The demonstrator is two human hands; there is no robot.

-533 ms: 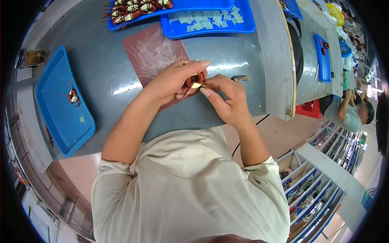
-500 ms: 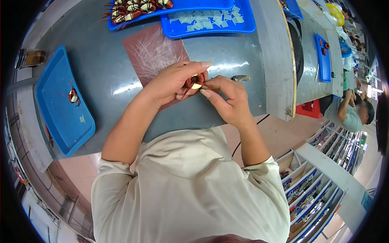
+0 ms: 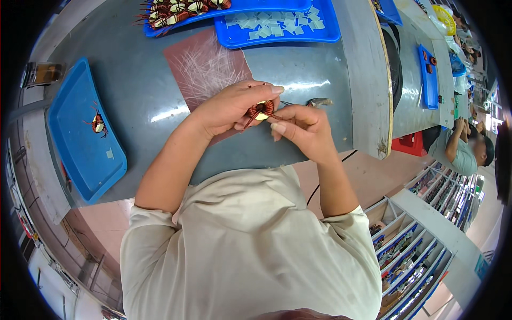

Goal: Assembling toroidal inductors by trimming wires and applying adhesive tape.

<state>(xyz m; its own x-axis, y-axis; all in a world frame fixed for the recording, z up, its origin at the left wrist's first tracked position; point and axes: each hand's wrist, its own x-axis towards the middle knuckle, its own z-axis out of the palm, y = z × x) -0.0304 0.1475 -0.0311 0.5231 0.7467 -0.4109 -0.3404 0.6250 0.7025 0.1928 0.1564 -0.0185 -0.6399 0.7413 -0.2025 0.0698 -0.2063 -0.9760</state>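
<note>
A copper-wound toroid coil [image 3: 260,110] with pale yellow patches sits in my left hand [image 3: 234,108], whose fingers curl around its far and left sides. Reddish wire leads stick out of it toward me and to the right. My right hand [image 3: 303,128] is closed at the coil's right side, thumb and forefinger pinched on a wire lead. Both hands hover over the grey tabletop, by the near end of a scratched brown mat [image 3: 208,69]. Beyond my right hand lies a small tool [image 3: 320,101], its kind unclear.
A blue tray [image 3: 88,154] at left holds one coil [image 3: 98,124] and a pale square. At the back, one blue tray [image 3: 256,8] carries several coils, another [image 3: 229,40] pale squares. A raised board [image 3: 368,106] edges the right side. A co-worker [image 3: 458,152] sits far right.
The coil has turned slightly and shifted a little to the right with my left hand. My right hand's fingers have curled in more, still at the wire lead.
</note>
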